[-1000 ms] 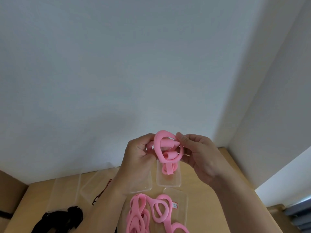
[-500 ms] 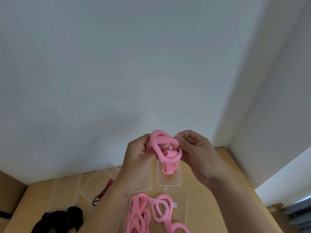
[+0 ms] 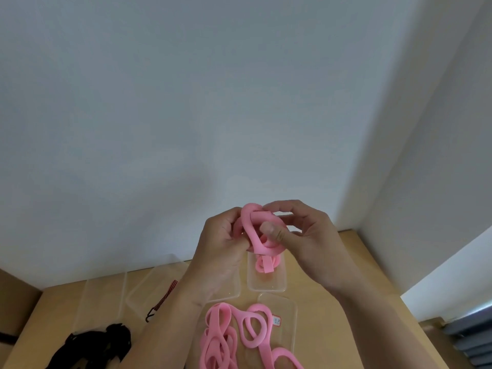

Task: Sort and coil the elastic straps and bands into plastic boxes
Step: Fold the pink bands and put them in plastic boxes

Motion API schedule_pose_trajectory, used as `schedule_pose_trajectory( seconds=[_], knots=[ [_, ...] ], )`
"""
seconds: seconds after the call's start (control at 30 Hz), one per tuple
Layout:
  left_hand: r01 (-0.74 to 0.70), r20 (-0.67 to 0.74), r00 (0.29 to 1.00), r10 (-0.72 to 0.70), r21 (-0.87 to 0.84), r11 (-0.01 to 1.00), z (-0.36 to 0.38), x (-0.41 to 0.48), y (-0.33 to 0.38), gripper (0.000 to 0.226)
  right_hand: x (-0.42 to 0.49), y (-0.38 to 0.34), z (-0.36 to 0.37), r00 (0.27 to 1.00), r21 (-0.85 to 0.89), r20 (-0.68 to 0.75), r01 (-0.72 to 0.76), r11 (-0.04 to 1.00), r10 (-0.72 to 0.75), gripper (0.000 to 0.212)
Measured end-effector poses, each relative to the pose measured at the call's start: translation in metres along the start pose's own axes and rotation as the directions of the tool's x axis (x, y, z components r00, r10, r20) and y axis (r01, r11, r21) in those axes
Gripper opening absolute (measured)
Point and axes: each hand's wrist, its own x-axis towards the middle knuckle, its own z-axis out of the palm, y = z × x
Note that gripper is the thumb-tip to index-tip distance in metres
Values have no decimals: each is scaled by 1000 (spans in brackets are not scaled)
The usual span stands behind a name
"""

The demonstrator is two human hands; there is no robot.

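Pink band (image 3: 253,233), thick and rubbery, sits bunched between both hands, raised above the table (image 3: 367,267). A second ago its top loop stood wide open between the fingertips. Now the right hand (image 3: 311,243) curls its fingers over that loop and its thumb (image 3: 274,231) presses onto the middle of the coil. The left hand (image 3: 221,243) grips the other side with curled fingers. The coil looks tighter, so I judge it nearly ready for the clear box (image 3: 266,286) just below the fingers.

A short tail hangs below the thumb in front of that box; whether it touches cannot be told. The left fingertips are hidden behind the band. Nearer the wrists, loose pink bands (image 3: 229,334) run off the bottom edge. Black straps (image 3: 101,342), well left of the left wrist, are partly cut off.
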Motion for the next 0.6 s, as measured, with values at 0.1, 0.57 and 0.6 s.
schedule_pose_trajectory(
  seconds=[0.1,0.57,0.6],
  knots=[
    [29,47,998,-30,31,999,-2,0,2,42,2,4,2,999,-113,-50,-5,994,0,15],
    [146,-20,987,-156,-267,953,17,-5,0,36,-8,8,13,964,-482,-134,139,865,-229,24],
    [149,-17,987,-159,-265,953,18,-5,-1,34,-8,9,13,970,-478,-142,109,872,-199,27]
  ],
)
